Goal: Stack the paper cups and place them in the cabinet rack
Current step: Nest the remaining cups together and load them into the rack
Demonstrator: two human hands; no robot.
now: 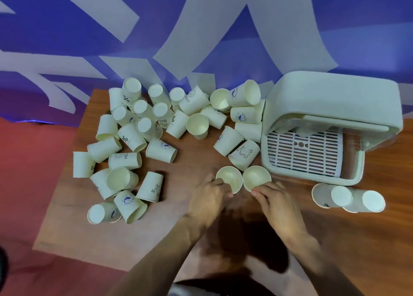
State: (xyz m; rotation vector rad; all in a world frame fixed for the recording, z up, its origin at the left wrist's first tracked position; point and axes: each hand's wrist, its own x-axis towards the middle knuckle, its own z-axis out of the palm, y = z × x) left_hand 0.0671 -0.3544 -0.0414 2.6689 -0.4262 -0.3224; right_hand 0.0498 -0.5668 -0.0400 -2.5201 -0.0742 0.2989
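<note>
Your left hand [207, 197]: at 6 o'clock on the table; fingers curled round the near side of the left cup [229, 179], gripping it at the rim
Your right hand [277, 200]: just beside the left one, towards 5 o'clock; curled fingertips [254, 193] pinch the near wall of the right cup [257, 177]
The two held cups: both upright with mouths facing you; rims touching side by side; not yet one inside the other
Loose cups [134, 139]: a wide scatter from 9 o'clock round to 12 o'clock; most lie tipped on their sides, some upside down, a few stand mouth up; several carry small printed marks; two of them [243, 155] lie just beyond the cups you hold
Side pair [348, 198]: two cups lying on their sides at 3 o'clock, bases towards you, touching each other, just in front of the cabinet rack
Cabinet rack [335, 99]: pale box at 2 o'clock on the table; its front is open towards you; the slatted tray [301, 152] shows inside; a few cup shapes sit at the back under the hood, too dim for you to count
Table [178, 240]: brown wood grain
Beyond: a blue wall [67, 27] with pale shapes at 12 o'clock; red floor [33, 161] at 9 o'clock
</note>
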